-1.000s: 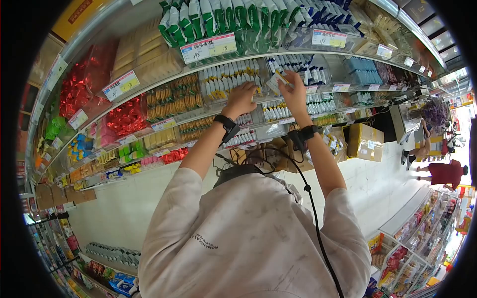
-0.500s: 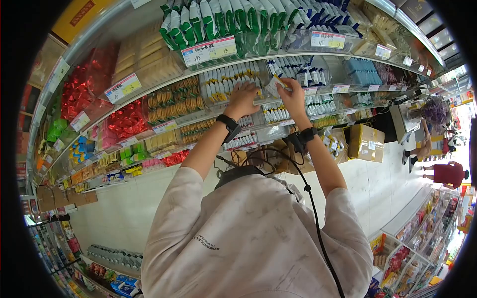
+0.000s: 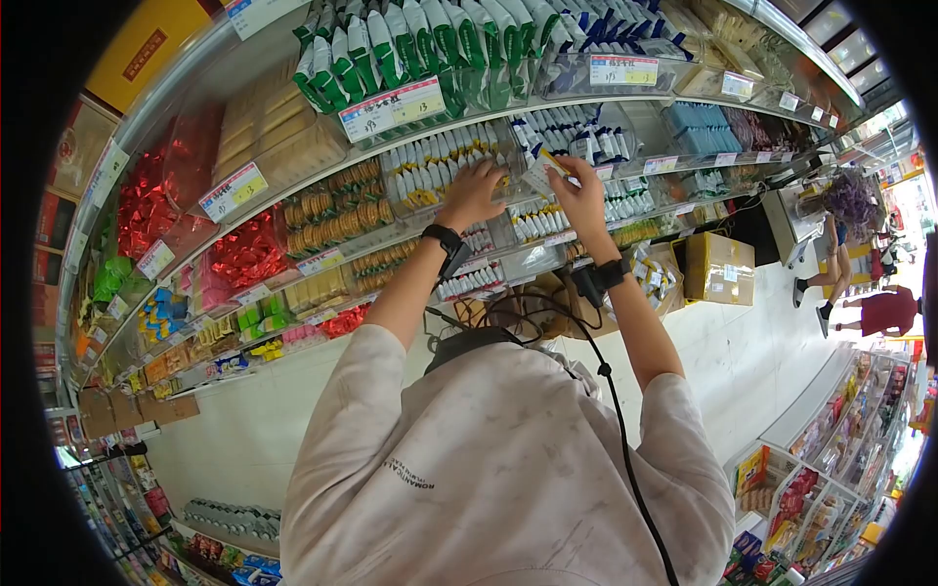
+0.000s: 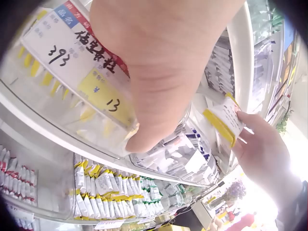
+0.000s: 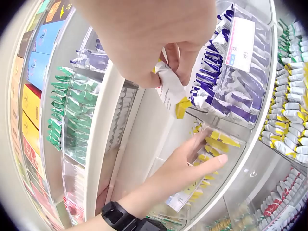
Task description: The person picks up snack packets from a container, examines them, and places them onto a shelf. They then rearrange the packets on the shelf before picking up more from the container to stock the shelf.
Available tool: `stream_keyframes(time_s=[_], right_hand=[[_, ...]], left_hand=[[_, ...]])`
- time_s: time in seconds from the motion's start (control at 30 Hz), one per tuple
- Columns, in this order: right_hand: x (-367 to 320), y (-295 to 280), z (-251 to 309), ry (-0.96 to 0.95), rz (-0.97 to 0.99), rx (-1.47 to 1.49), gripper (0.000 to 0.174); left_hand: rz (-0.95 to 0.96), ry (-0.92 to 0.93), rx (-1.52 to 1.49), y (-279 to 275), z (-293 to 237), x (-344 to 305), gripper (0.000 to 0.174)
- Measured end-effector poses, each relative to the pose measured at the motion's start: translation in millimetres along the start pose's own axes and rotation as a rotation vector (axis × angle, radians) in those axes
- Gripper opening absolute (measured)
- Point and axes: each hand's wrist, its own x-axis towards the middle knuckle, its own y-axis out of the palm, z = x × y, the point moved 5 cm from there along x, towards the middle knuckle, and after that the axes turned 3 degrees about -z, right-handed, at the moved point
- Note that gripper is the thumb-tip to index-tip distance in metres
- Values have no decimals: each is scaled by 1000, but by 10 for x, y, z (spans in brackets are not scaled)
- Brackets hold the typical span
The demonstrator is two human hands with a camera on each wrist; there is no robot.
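My right hand (image 3: 583, 195) pinches a small white packet (image 5: 171, 89) with yellow ends between thumb and fingers. It holds the packet up in front of the shelf, just right of my left hand. My left hand (image 3: 473, 193) reaches over the front of a clear bin of white-and-yellow packets (image 3: 422, 174). In the right wrist view its thumb is stretched out and its fingers lie over the yellow packet ends (image 5: 219, 142), their tips partly hidden. A handwritten price tag (image 4: 72, 53) is on the bin's front.
Blue-and-white packets (image 3: 576, 135) fill the bin to the right, round biscuits (image 3: 337, 210) the one to the left. Green packets (image 3: 420, 44) stand on the shelf above. Cardboard boxes (image 3: 720, 269) sit on the floor, and a black cable (image 3: 618, 420) runs down my back. Other people stand far right.
The head view has shifted slightly. Both hands keep nearly the same places, the packet still in my right hand and turned a little. A far person in red appears slightly lower.
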Motion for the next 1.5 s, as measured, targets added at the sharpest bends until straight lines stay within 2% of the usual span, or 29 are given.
stream_keyframes(time_s=[0.2, 0.3, 0.4, 0.47, 0.5, 0.6, 0.73, 0.83, 0.87, 0.97, 1.07, 1.17, 1.27, 1.37, 1.5], right_hand=[[-51, -239, 29, 24, -11, 86, 28], [-90, -391, 30, 21, -31, 94, 27], [-129, -607, 23, 18, -66, 59, 27], [-197, -772, 9, 32, -104, 67, 27], [-226, -872, 8, 19, -119, -19, 27], [-265, -1056, -105, 73, -174, -5, 31], [-323, -1100, -41, 39, -190, 9, 33], [-358, -1111, -29, 31, -190, 52, 32], [-369, -1120, -20, 40, -190, 53, 32], [-410, -1153, 29, 57, -193, 60, 31], [-463, -1200, 34, 66, -209, 65, 30], [-510, -1260, -16, 80, -231, 65, 30], [-562, -1296, 5, 100, -251, 83, 29], [-601, -1333, 4, 118, -268, 105, 29], [-628, -1383, -25, 93, -273, 66, 31]], left_hand=[[84, 16, -172, -95, -25, -27, 78], [-122, 5, -204, -130, -13, -40, 81], [-130, -140, -242, -316, 58, -1, 83], [-58, -259, -84, -311, 315, 2, 82], [-20, -315, -3, -305, 467, -16, 81], [-94, -473, -6, -225, 828, -143, 84], [22, -584, 1, -151, 1113, -123, 87], [23, -532, 8, -174, 1217, 13, 90], [47, -565, 24, -172, 1249, 49, 96], [-19, -589, 69, -201, 1359, 126, 101], [1, -633, 91, -160, 1505, 163, 106], [139, -723, 97, -196, 1483, 112, 110], [165, -726, 105, -380, 1278, 109, 108], [140, -591, 133, -202, 1431, 197, 106], [139, -590, 101, -141, 1486, 220, 103]])
